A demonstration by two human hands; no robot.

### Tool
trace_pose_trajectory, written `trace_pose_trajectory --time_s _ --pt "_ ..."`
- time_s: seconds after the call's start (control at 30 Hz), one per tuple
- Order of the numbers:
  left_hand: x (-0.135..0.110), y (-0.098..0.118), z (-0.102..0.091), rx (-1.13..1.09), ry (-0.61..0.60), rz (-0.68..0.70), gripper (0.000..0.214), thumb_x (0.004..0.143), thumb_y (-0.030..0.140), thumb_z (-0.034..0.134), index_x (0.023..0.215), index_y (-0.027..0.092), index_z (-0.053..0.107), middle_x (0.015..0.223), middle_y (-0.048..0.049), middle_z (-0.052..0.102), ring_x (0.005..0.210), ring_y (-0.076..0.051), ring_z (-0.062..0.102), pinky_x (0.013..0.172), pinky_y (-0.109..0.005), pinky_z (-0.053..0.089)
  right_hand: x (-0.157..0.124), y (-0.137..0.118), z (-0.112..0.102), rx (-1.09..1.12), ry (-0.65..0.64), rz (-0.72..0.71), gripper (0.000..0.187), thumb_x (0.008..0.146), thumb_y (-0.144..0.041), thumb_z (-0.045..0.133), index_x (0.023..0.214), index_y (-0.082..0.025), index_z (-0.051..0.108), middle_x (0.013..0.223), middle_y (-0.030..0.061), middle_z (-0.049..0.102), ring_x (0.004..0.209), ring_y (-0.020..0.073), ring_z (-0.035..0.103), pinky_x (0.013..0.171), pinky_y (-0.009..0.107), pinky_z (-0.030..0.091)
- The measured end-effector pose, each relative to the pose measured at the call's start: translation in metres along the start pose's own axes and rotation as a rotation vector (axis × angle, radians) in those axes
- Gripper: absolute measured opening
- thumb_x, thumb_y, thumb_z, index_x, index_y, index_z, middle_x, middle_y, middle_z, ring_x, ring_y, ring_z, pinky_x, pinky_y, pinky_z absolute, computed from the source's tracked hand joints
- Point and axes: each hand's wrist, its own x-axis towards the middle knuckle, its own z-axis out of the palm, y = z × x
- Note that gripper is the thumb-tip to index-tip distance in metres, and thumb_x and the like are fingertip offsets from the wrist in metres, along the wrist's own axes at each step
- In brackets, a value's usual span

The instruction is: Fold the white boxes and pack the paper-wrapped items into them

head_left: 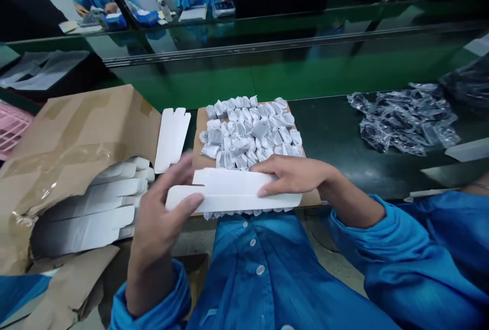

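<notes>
A long white folding carton (233, 192) is held level in front of me, a fold line running along it. My left hand (162, 213) grips its left end, thumb on the near face and the blurred fingers behind. At the right part, my right hand (292, 174) has its thumb on the front and its fingers over the upper edge. Just beyond and partly beneath the carton, several small items wrapped in white paper (248, 129) sit in rows on a cardboard sheet (200, 152). Another flat white carton (171, 139) lies behind my left hand.
At left, a torn brown cardboard box (91, 131) holds a stack of flat white cartons (91, 213). Items in clear plastic bags (408, 116) lie on the dark bench at right. A green partition (229, 83) runs behind; people in blue work across it. Another blue sleeve (454, 218) shows at right.
</notes>
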Motion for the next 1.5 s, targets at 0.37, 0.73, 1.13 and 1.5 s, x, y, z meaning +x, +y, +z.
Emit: trace_pose_trajectory --time_s 0.37,0.73,1.13,1.5 --pt "0.021 -0.016 0.005 -0.379 -0.491 -0.345 0.029 0.08 0.042 0.074 0.084 0.013 0.076 0.071 -0.0067 0.073 0.064 -0.021 0.069 0.057 -0.03 0.058 -0.028 -0.014 0.056 -1.136 0.445 -0.1 0.057 0.099 -0.03 0.054 0.144 0.002 0.039 0.13 0.026 0.06 0.113 0.0337 0.06 0.087 0.046 0.051" --pt "0.064 -0.019 0.004 -0.132 -0.312 0.013 0.034 0.072 0.023 0.082 0.105 0.023 0.077 0.07 0.0029 0.073 0.052 -0.01 0.065 0.05 -0.018 0.056 -0.017 -0.012 0.012 -1.125 0.411 -0.207 0.055 0.103 -0.033 0.043 0.143 0.004 0.034 0.134 0.0248 0.055 0.119 0.0321 0.055 0.092 0.049 0.05" --pt "0.063 -0.016 0.014 -0.1 -0.139 0.002 0.018 0.08 0.02 0.073 0.097 0.021 0.077 0.077 0.0031 0.075 0.063 -0.012 0.066 0.048 -0.018 0.051 -0.012 -0.005 0.029 -1.135 0.512 -0.068 0.036 0.101 -0.013 0.036 0.132 -0.004 0.053 0.114 0.0194 0.069 0.102 0.0287 0.068 0.082 0.045 0.06" --pt "0.006 0.015 0.088 -0.238 0.308 0.122 0.093 0.084 0.054 0.069 0.155 0.026 0.017 0.16 -0.0155 0.031 0.14 -0.028 0.046 0.106 -0.037 0.05 0.02 -0.009 0.083 -1.013 0.854 -0.142 0.056 0.097 -0.025 0.055 0.14 0.008 0.04 0.13 0.0302 0.06 0.122 0.0351 0.059 0.095 0.044 0.056"
